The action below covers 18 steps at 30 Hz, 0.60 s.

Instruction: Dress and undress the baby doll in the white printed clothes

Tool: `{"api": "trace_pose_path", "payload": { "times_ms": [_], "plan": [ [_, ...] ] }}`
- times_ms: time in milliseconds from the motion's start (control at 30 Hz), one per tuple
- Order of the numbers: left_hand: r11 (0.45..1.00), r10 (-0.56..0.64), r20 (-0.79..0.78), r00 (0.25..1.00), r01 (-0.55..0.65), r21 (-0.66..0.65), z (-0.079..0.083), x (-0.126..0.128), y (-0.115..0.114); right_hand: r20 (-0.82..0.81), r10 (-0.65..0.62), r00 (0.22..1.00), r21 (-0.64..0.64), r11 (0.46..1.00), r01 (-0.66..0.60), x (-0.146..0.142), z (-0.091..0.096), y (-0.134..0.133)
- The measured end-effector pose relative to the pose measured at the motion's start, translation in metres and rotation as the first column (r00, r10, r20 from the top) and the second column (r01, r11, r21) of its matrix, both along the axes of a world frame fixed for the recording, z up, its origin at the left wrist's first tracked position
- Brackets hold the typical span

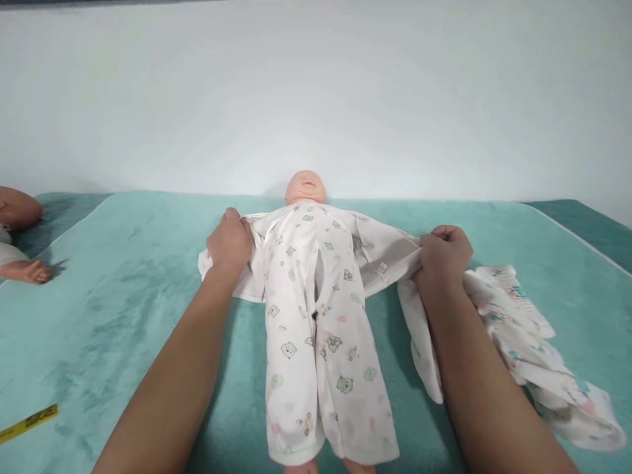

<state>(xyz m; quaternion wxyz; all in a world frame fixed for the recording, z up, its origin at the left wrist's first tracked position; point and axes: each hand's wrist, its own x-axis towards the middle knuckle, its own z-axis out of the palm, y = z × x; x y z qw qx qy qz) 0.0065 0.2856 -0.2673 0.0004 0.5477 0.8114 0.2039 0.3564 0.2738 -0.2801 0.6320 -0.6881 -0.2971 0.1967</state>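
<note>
Closed around white cloth, the person's left hand point(230, 242) pulls one side of it taut, and from where I stand the right hand point(447, 253) has its fingers curled shut on the opposite side. Between them lies a doll point(306, 187), face up on a teal cover point(148, 316), its head near the pale wall point(316, 99) and its feet toward the person. Over its front sits a white garment point(291, 329) printed with little green animals, running from neck to ankles. The white cloth point(390, 247) spreads out from both sides of the doll, a small label point(382, 268) showing near the right hand, with a loose length hanging below. Just beside the right forearm rests a crumpled printed cloth point(523, 349). Over at the left edge I see part of another doll point(20, 207) and a yellow strip point(29, 423).
</note>
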Motion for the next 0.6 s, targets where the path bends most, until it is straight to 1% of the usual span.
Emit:
{"api": "trace_pose_path", "payload": {
  "times_ms": [67, 100, 133, 167, 200, 233, 267, 300, 333, 367, 400, 433, 467, 500, 533, 567, 600],
  "plan": [
    [0.998, 0.047, 0.05, 0.998, -0.045, -0.051, 0.002, -0.006, -0.001, 0.103, 0.05, 0.993, -0.039, 0.998, -0.046, -0.003, -0.002, 0.001],
    [0.997, 0.065, 0.076, 0.995, -0.061, -0.054, 0.001, -0.008, -0.002, 0.203, 0.09, 0.975, -0.063, 0.995, -0.079, -0.006, -0.002, 0.0],
    [0.997, 0.069, 0.103, 0.992, -0.066, -0.031, 0.0, -0.009, -0.003, 0.327, 0.128, 0.936, -0.079, 0.991, -0.107, -0.01, -0.002, -0.001],
    [0.999, 0.05, 0.125, 0.991, -0.052, 0.013, -0.001, -0.009, -0.005, 0.458, 0.153, 0.876, -0.083, 0.988, -0.13, -0.016, -0.001, -0.003],
    [0.997, 0.004, 0.137, 0.991, -0.014, 0.074, -0.004, -0.008, -0.007, 0.577, 0.159, 0.801, -0.067, 0.987, -0.148, -0.022, 0.001, -0.006],
    [0.989, -0.067, 0.134, 0.989, 0.048, 0.137, -0.006, -0.007, -0.008, 0.667, 0.143, 0.731, -0.031, 0.986, -0.166, -0.03, 0.003, -0.01],
    [0.973, -0.151, 0.113, 0.982, 0.128, 0.19, -0.009, -0.006, -0.01, 0.726, 0.122, 0.676, 0.013, 0.982, -0.19, -0.039, 0.006, -0.014],
    [0.951, -0.237, 0.077, 0.968, 0.215, 0.224, -0.011, -0.004, -0.011, 0.759, 0.117, 0.64, 0.048, 0.971, -0.235, -0.048, 0.009, -0.019],
    [0.927, -0.309, 0.035, 0.95, 0.293, 0.235, -0.012, -0.001, -0.012, 0.773, 0.139, 0.619, 0.068, 0.952, -0.298, -0.059, 0.013, -0.024],
    [0.909, -0.354, -0.003, 0.935, 0.345, 0.233, -0.013, 0.001, -0.012, 0.774, 0.187, 0.605, 0.07, 0.924, -0.376, -0.07, 0.017, -0.028],
    [0.901, -0.375, -0.031, 0.927, 0.372, 0.223, -0.014, 0.004, -0.013, 0.767, 0.259, 0.588, 0.055, 0.885, -0.462, -0.081, 0.021, -0.031],
    [0.902, -0.375, -0.049, 0.926, 0.377, 0.21, -0.014, 0.007, -0.013, 0.757, 0.343, 0.556, 0.026, 0.835, -0.55, -0.094, 0.026, -0.032],
    [0.91, -0.361, -0.06, 0.931, 0.366, 0.196, -0.013, 0.009, -0.013, 0.752, 0.423, 0.505, -0.018, 0.779, -0.626, -0.107, 0.032, -0.032],
    [0.919, -0.344, -0.068, 0.937, 0.35, 0.18, -0.013, 0.01, -0.013, 0.755, 0.485, 0.441, -0.069, 0.728, -0.682, -0.12, 0.037, -0.03],
    [0.927, -0.33, -0.074, 0.941, 0.338, 0.163, -0.012, 0.011, -0.013, 0.77, 0.528, 0.358, -0.132, 0.68, -0.721, -0.134, 0.043, -0.025],
    [0.932, -0.324, -0.081, 0.943, 0.333, 0.147, -0.01, 0.011, -0.013, 0.791, 0.551, 0.267, -0.201, 0.646, -0.736, -0.148, 0.049, -0.019],
    [0.935, -0.322, -0.083, 0.943, 0.33, 0.13, -0.009, 0.011, -0.012, 0.809, 0.562, 0.171, -0.279, 0.624, -0.73, -0.161, 0.054, -0.012]
  ]
}}
